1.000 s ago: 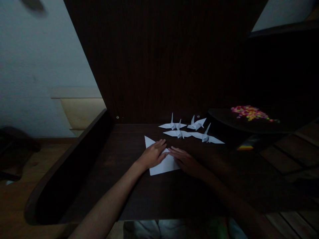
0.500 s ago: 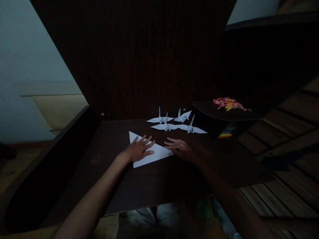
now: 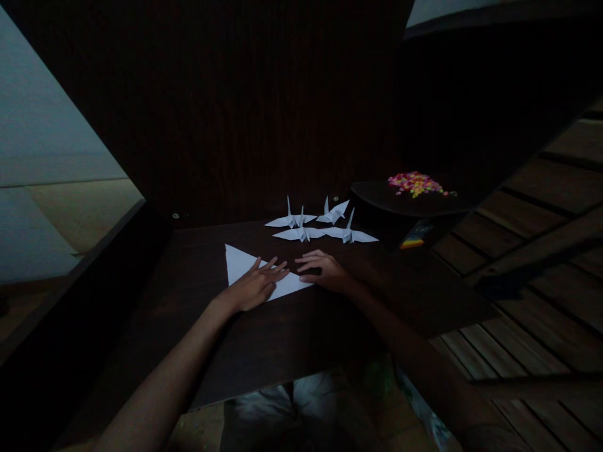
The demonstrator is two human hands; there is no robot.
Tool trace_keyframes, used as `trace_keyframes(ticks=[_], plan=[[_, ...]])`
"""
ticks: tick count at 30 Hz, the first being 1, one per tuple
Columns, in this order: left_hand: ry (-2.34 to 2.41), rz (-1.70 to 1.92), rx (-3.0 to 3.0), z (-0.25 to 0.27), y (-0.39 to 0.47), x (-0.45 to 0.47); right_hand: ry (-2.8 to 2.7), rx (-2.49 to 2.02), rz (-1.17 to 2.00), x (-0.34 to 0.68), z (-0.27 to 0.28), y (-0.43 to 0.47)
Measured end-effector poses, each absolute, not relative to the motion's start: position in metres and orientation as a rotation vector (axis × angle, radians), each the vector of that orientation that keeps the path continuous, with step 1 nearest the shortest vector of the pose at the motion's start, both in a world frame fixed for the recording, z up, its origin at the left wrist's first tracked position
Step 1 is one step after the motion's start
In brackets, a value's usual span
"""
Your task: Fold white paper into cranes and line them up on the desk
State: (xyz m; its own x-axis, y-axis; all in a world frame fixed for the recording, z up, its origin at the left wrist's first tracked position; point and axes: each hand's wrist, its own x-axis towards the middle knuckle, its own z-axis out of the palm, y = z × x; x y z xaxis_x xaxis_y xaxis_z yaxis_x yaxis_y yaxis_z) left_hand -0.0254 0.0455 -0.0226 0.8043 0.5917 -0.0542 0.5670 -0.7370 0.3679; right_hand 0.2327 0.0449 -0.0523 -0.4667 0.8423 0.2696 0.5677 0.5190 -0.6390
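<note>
White paper, smooth and folded into a flat triangle [image 3: 240, 265], lies beneath our hands in the head view. Our left hand [image 3: 254, 285] is open, palm down on it, fingers spread; our right hand [image 3: 325, 273] is loosely curved, its thumb at the right tip and its fingers apart from the thumb. Behind stand four crisp white paper cranes [image 3: 304, 233] with pointed wings.

Half a second ago our left hand covered more of the triangle's left side; now that corner shows bare, and our right fingers bend more. The cranes keep their arrangement.

We work on a dark wood-grained counter [image 3: 273, 339], with a pale wall [image 3: 51, 119] at left, small bright bits [image 3: 417, 184] on a rounded shelf [image 3: 377, 198], and wooden slats [image 3: 513, 351] at right.
</note>
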Motion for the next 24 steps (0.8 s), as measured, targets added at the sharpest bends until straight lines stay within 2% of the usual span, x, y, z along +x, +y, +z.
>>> trace_keyframes(ticks=[17,24], plan=[[0.899,0.121,2.636,-0.025,0.048,-0.027,-2.302,-0.977,0.982,0.261,-0.032,0.043],[0.901,0.146,2.679,-0.028,0.048,-0.029,-2.325,-0.955,0.928,0.261,-0.03,0.038]])
